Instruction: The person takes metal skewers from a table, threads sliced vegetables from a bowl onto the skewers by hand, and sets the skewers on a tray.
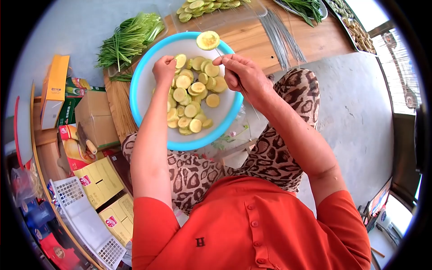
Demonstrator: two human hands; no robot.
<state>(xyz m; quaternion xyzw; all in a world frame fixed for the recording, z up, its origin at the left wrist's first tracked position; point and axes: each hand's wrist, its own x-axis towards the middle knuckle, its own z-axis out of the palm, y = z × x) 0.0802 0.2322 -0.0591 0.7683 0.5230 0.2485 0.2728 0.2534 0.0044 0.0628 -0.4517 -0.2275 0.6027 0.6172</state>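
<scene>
My right hand (240,74) is closed around a thin metal skewer (243,91), which slants up and away over the basin. One round zucchini slice (208,40) sits on the skewer's far end. Over the left part of the basin, my left hand (164,70) is closed in a pinch at the edge of another zucchini slice (180,60). Below both hands, a white basin with a blue rim (143,72) holds a heap of loose zucchini slices (195,126).
Bare metal skewers (281,38) lie on the wooden table (245,38) to the right. Bundled greens (130,40) are at the far left, and a clear tray (225,15) of slices stands behind the basin. Cardboard boxes (96,117) stand at the left.
</scene>
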